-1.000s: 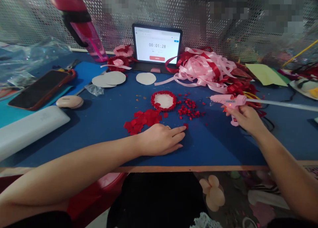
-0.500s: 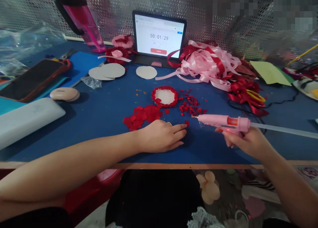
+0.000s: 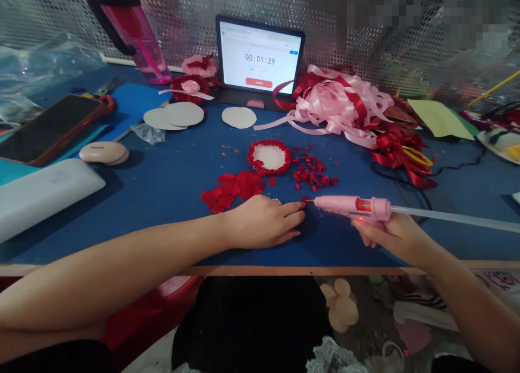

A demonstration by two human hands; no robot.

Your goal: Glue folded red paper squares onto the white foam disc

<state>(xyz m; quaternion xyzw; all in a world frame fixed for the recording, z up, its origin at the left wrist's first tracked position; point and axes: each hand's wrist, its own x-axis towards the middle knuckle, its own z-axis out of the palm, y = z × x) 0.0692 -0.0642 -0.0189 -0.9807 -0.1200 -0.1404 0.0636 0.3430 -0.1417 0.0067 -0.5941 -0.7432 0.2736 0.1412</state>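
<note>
In the head view, the right hand [image 3: 390, 235] is holding a pink hot-glue gun [image 3: 341, 204], its grip clamping the handle, and the nozzle is reaching a small red square [image 3: 306, 198]. The left hand [image 3: 266, 224] is touching that square on the blue surface [image 3: 162, 186] with a fingertip; whether its grip is pinching, I'm not managing to tell. A red-edged white disc [image 3: 269, 158] is lying beyond.

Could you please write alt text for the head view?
The right hand holds a glue gun, its nozzle at a red square by the left hand. Behind are red scraps, a red-rimmed disc and a tablet.
</note>
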